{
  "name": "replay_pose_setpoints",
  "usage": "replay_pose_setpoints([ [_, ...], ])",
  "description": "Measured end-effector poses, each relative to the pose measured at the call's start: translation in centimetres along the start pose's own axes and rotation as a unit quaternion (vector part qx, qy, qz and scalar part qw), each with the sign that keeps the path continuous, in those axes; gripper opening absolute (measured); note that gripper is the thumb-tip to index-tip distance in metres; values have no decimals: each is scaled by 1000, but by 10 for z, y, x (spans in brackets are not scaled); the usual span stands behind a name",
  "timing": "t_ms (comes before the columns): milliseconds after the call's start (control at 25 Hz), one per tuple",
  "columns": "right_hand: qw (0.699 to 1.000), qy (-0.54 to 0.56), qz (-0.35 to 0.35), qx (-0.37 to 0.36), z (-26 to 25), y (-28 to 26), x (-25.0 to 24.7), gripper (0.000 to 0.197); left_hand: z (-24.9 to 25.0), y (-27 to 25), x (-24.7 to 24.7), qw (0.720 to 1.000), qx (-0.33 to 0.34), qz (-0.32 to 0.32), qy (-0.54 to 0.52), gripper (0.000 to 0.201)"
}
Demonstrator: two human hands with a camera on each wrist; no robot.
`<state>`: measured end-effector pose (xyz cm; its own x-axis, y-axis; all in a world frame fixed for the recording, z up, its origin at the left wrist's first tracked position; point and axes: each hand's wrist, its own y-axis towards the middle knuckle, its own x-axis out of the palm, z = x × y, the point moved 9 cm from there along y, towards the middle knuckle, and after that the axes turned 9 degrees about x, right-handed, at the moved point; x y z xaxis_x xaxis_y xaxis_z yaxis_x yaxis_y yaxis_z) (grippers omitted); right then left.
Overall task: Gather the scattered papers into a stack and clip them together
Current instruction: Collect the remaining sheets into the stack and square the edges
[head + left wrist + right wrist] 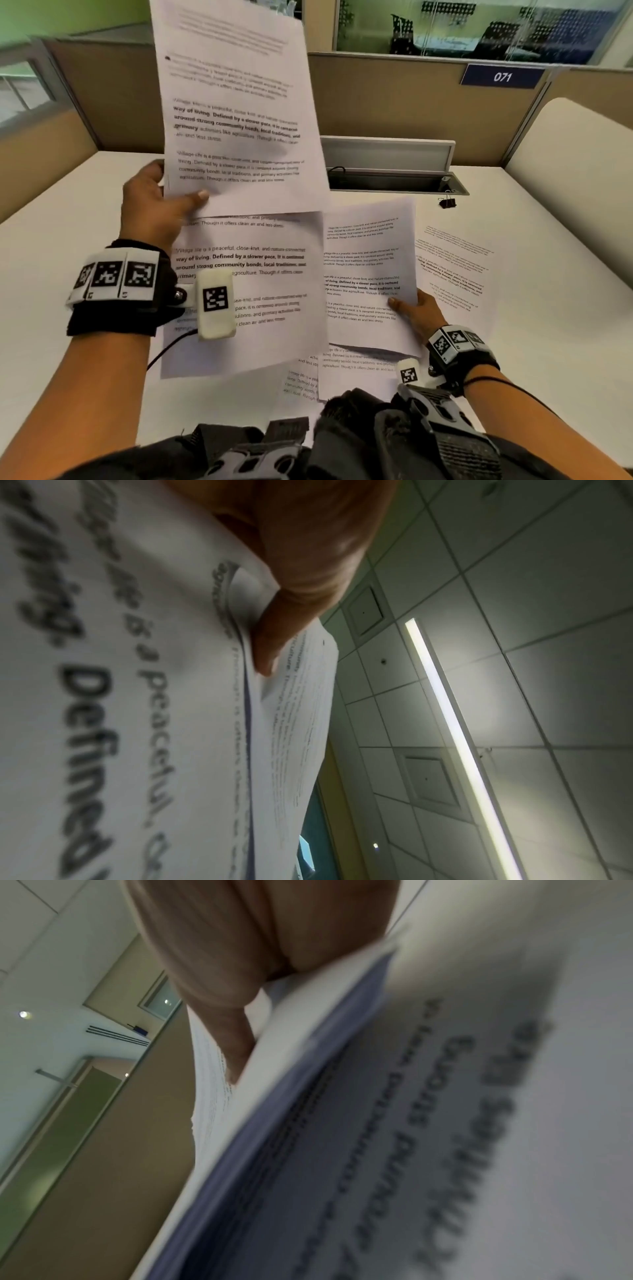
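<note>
**Gathering the sheets, clip not yet used**

On the left, my left hand [154,205] held sheets [236,113] raised above the desk [68,212], the thumb pressed on the front near the lower edge and the other fingers [270,642] behind the paper. The left wrist view showed more than one sheet in this pinch, with edges not aligned. How many there were, I cannot tell.

In the middle, a large sheet [246,291] lay flat on the desk, partly under my left wrist. More printed sheets showed near the front edge, partly hidden below it.

Further right, my right hand [416,308] pinched another sheet [370,274] at its right edge, thumb on top, lifted a little from the desk. Beside it, one more sheet [455,270] lay flat and untouched. The binder clip [447,202] stood far back on the desk, near the cable tray [394,181], well apart from both hands.

I judge the step was collecting, about half done. The next move calls for joining the two held parts, taking the flat sheets, squaring the edges, and then reaching for the clip.
</note>
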<state>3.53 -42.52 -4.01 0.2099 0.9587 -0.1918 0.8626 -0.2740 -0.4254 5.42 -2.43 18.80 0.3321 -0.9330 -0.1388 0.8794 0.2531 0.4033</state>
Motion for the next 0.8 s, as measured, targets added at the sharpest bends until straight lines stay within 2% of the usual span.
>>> replay_pose_setpoints([
  [80, 1000, 19, -19, -8, -9, -5, 3, 37, -5, -1, 11, 999, -25, -21, -35, 36],
  [200, 996, 50, -69, -34, -32, -20, 10, 31, -33, -11, 34, 996, -75, -44, -32, 30],
  [280, 991, 82, -94, -51, -49, -32, 14, 29, -55, -21, 49, 992, -110, -59, -35, 36],
  [400, 988, 96, -102, -60, -69, -46, 19, 38, -77, -31, 72, 986, -126, -102, -30, 41],
  [560, 983, 114, -123, -72, -90, -63, 28, 27, -89, -38, 93, 979, -139, -137, -57, 40],
  [680, 975, 132, -150, -98, -100, -67, 37, 36, -88, -42, 103, 972, -144, -148, -111, 52],
  [800, 968, 114, -175, -140, -109, -68, 45, 66, -82, -43, 112, 965, -132, -178, -139, 65],
])
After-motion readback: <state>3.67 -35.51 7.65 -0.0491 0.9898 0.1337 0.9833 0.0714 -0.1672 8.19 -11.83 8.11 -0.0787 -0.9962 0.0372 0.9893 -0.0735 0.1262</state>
